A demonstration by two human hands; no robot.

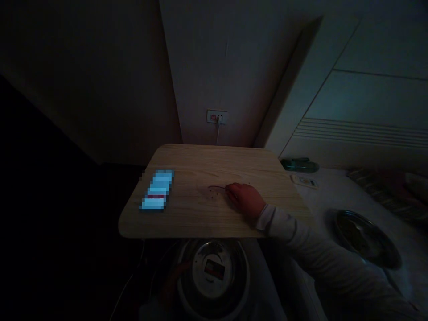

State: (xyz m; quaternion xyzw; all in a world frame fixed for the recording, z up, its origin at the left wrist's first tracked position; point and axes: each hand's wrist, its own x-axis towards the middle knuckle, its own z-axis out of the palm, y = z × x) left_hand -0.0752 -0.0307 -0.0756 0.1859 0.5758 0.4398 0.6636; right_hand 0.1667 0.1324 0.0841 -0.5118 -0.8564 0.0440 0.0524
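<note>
My right hand (246,199) rests low over the wooden tabletop (200,160), fingers closed together. A thin, dark, curved strand (217,187) sticks out from its fingertips to the left; its kind is unclear. Small dark specks (214,194) lie on the wood just beside it. Below the table's front edge, a round metal bowl (246,272) shows in dim light, with a smaller shiny disc bearing a dark and red rectangle in its middle. At the bowl's left rim is my left hand (175,276), fingers apparently curled over the edge, though darkness hides most of it.
A lit phone (157,191) lies on the table's left side. Behind stands a wall with a socket (217,117) and a plugged-in cable. To the right, on a pale surface, are a green bottle (300,165), a small white device (304,181) and an oval metal tray (384,238).
</note>
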